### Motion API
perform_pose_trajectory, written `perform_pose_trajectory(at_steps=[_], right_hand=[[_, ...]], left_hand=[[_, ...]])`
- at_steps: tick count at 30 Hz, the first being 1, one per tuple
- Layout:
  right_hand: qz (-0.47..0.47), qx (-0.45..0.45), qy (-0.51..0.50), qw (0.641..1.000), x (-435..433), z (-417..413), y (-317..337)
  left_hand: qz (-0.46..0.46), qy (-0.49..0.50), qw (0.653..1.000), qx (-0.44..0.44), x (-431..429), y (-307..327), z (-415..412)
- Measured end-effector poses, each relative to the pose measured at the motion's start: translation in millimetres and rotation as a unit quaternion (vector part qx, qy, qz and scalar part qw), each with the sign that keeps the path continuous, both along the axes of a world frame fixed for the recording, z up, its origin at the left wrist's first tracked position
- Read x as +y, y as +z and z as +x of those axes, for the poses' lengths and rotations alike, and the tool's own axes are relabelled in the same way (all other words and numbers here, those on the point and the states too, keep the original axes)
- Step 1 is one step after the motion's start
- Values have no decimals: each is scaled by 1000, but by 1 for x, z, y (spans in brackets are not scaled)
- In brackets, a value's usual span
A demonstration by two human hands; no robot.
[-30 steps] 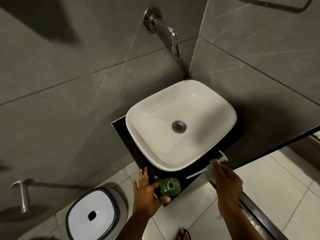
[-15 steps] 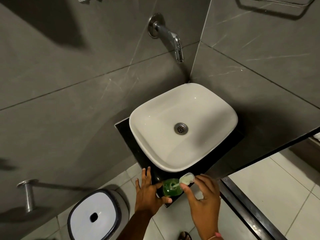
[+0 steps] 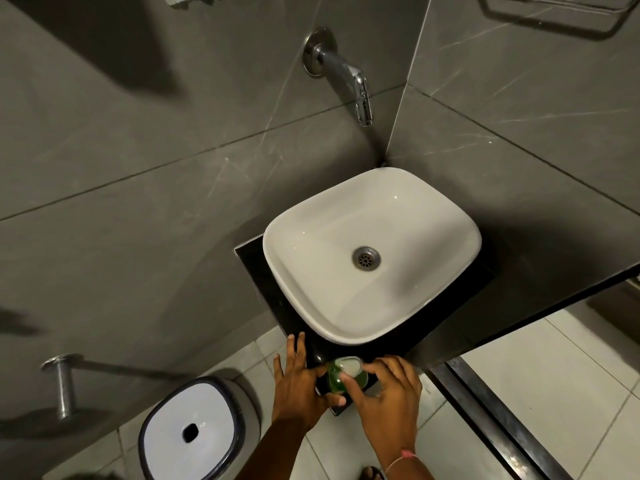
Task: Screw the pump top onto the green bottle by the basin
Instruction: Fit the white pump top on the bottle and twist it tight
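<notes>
we see open floor [image 3: 540, 386] to the right of our hands, while the white basin [image 3: 372, 251] stands close behind the green bottle [image 3: 337, 380] and the bin [image 3: 194, 431] blocks the left side.

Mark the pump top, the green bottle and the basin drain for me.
pump top [image 3: 349, 364]: head view, on its white head.
green bottle [image 3: 335, 382]: head view, on its green shoulder.
basin drain [image 3: 366, 258]: head view, on the metal strainer.

Bathroom | white basin [image 3: 408, 216] on black counter [image 3: 256, 271] | wall tap [image 3: 346, 74] above | grey wall tiles [image 3: 138, 133] | lidded bin [image 3: 194, 431] on floor | towel rail [image 3: 540, 15] up top
</notes>
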State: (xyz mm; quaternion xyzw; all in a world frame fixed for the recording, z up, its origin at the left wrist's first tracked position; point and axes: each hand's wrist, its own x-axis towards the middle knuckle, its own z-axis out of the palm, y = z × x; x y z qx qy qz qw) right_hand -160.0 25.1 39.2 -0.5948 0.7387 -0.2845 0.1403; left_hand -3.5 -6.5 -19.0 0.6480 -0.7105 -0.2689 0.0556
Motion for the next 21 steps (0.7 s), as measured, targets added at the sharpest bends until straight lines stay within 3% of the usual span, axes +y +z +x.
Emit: perform_pose_trajectory(at_steps=[10,14,21], right_hand=[[57,-40,-48,996,1,13,3],[18,-91,10,996,3,8,1],[18,-135,-49,990,-4,17,-5]], left_hand=[[-10,-13,999,-31,1,-1,0],[-2,-12,999,-38,0,1,-1],[-7,-8,999,-45,2,2,-3]])
